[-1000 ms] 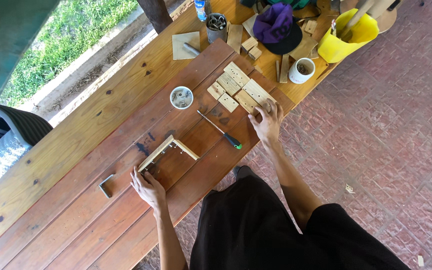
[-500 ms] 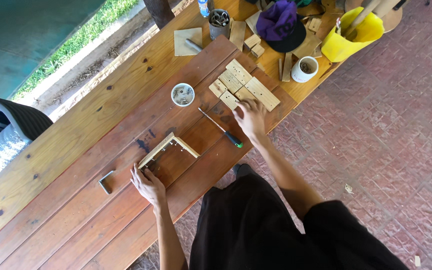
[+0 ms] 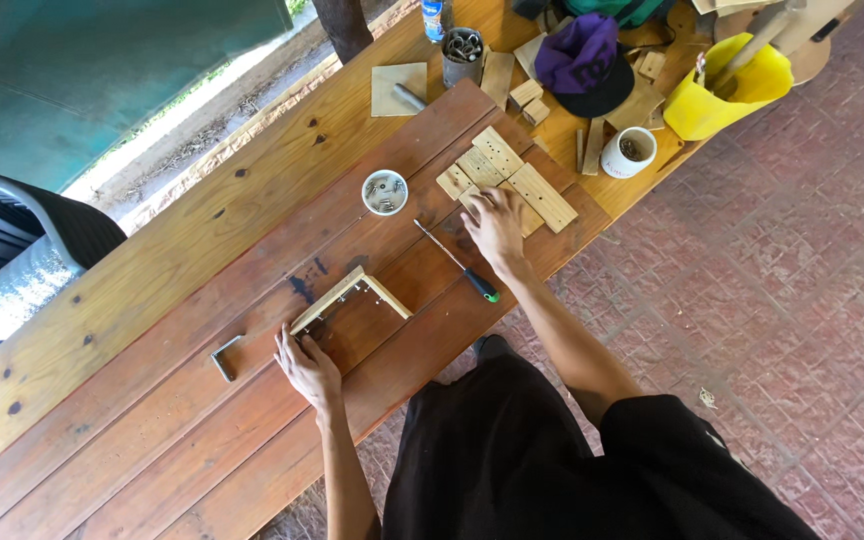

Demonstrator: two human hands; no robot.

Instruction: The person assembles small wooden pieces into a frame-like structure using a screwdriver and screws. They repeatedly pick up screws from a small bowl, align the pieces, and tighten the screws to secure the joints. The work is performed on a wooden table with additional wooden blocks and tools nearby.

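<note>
My left hand [image 3: 307, 368] rests on the brown table [image 3: 152, 300], its fingertips holding the near end of an L-shaped wooden frame [image 3: 344, 294]. My right hand [image 3: 495, 226] reaches across to a group of flat wooden blocks with holes [image 3: 512, 172], its fingers curled down on the nearest block. Between the hands lies a screwdriver with a green handle [image 3: 458, 263]. A small white bowl of screws [image 3: 384, 192] stands just beyond the screwdriver tip.
A metal bracket [image 3: 222, 357] lies left of my left hand. At the table's far end stand a yellow bucket [image 3: 722, 92], a white mug [image 3: 629, 152], a purple cap [image 3: 577, 55], a tin can [image 3: 462, 45] and wood offcuts. A black chair [image 3: 22, 235] stands at the left.
My right hand has moved left along the wooden blocks, from their right end to the nearest block. My left hand stays at the frame's end.
</note>
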